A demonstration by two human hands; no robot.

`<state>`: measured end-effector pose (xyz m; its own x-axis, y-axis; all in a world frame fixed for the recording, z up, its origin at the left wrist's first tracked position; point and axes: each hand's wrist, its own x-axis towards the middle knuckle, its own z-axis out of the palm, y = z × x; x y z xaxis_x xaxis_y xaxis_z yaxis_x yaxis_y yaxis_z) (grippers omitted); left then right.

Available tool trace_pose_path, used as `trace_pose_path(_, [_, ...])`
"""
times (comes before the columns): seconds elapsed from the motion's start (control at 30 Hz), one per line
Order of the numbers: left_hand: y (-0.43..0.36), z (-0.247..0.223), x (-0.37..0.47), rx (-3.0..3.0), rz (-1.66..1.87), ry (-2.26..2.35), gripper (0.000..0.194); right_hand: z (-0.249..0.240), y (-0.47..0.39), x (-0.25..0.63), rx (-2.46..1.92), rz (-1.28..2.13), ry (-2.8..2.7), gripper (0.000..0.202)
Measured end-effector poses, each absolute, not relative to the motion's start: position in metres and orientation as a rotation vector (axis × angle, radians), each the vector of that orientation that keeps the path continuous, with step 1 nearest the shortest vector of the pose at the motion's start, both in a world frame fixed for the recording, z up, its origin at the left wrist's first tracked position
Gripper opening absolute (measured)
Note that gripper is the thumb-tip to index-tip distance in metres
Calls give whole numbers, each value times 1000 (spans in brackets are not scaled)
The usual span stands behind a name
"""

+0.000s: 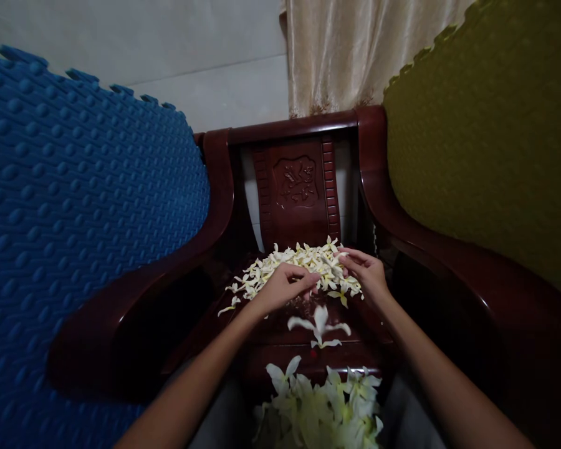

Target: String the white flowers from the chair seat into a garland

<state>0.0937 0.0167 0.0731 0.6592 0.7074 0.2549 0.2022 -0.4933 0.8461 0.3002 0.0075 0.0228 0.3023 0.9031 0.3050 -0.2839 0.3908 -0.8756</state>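
Note:
A loose pile of white flowers (292,262) with pale yellow centres covers the back of a dark red wooden chair seat (280,355). My left hand (287,284) is at the front of the pile, thumb and fingers pinched together; what they hold is hidden. On the pile's right edge, my right hand (367,271) has its fingertips closed on a white flower at the pile. Nearer to me, a single white flower (321,323) shows above the seat's front part. A thick bunch of white flowers (318,408) fills the bottom middle, close to the camera.
Curved wooden armrests stand at left (159,280) and right (430,249), with a carved backrest (299,187) behind the pile. A blue textured foam mat (75,187) rises on the left and an olive one (486,149) on the right. A beige curtain (355,50) hangs behind.

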Motion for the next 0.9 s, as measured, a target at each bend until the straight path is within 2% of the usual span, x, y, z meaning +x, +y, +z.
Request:
trace_pose_path(0.07, [14, 71, 97, 2116, 833, 752, 43, 23, 6, 298, -806, 943, -948, 35])
trace_pose_path(0.23, [16, 68, 102, 2308, 1184, 873, 25, 21, 4, 283, -801, 989, -1019, 29])
trace_pose_path(0.67, [22, 67, 99, 1841, 843, 750, 29, 21, 1, 278, -733, 1087, -1148, 21])
trace_pose_path(0.9, [18, 61, 105, 1676, 925, 656, 33, 19, -1, 276, -710, 1121, -1101, 19])
